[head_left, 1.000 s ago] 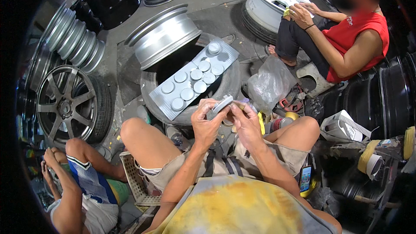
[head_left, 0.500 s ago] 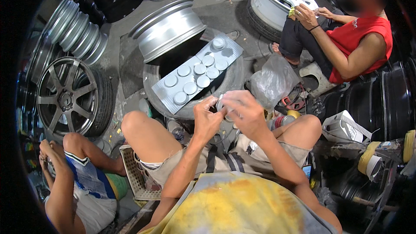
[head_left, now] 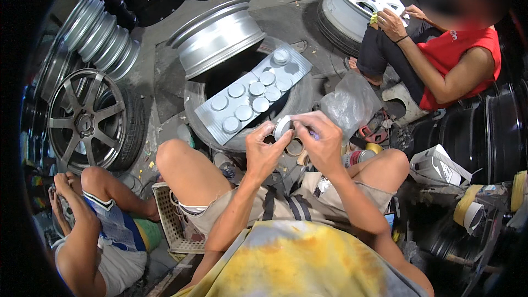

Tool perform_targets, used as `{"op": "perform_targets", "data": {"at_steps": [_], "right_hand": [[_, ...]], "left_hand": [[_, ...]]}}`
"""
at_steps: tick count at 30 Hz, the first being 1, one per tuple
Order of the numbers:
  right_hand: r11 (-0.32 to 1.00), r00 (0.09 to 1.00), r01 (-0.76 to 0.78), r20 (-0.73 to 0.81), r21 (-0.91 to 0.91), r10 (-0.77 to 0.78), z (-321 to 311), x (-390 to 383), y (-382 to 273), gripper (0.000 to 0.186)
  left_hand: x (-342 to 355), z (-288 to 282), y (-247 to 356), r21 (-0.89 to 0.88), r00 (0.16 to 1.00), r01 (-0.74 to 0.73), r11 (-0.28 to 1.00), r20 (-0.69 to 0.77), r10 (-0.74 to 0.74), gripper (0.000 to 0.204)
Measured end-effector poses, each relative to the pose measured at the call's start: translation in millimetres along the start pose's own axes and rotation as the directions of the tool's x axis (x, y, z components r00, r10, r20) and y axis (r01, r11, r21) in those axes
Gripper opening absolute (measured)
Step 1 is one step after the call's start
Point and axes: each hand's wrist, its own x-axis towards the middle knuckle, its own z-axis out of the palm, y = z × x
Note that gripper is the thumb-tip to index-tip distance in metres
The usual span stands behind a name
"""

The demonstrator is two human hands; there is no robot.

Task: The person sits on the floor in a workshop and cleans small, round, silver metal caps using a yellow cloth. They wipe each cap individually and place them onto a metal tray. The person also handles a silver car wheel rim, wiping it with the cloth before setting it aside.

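Above my lap, my left hand (head_left: 263, 147) pinches a round grey-white wheel center cap (head_left: 282, 126) between thumb and fingers. My right hand (head_left: 321, 142) meets the cap's right edge with its thumb and fingertips closed. A small purple bit (head_left: 314, 135) shows among those fingers; what it is I cannot make out. Just beyond my hands, a corrugated silver-grey sheet (head_left: 212, 115) lies slanted across a tire (head_left: 193, 91). Several similar round caps (head_left: 243, 113) rest on it, and one at the far end (head_left: 281, 56) sits raised.
A silver rim (head_left: 220, 41) leans on the tire's far side. At left stands a dark spoked wheel (head_left: 84, 124). A clear plastic bag (head_left: 347, 104) and a can (head_left: 357, 157) lie at right. A co-worker in red (head_left: 459, 69) handles a white wheel; another person (head_left: 96, 242) sits at left.
My right hand was blurred across the cap's face; it has drawn right to the cap's edge, uncovering the cap. My left hand keeps its hold. The view has shifted slightly.
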Motion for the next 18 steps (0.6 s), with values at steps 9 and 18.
{"op": "perform_targets", "data": {"at_steps": [9, 18], "right_hand": [[0.863, 0.923, -0.384, 0.104, 0.328, 0.371, -7, 0, 17, 0.017], [0.935, 0.958, 0.278, 0.132, -0.221, -0.254, -9, -7, -1, 0.032]], "left_hand": [[6, -7, -1, 0.158, 0.979, -0.185, 0.970, 0.120, 0.167, 0.018], [7, -9, -8, 0.321, 0.979, -0.154, 0.934, 0.179, 0.100, 0.022]]}}
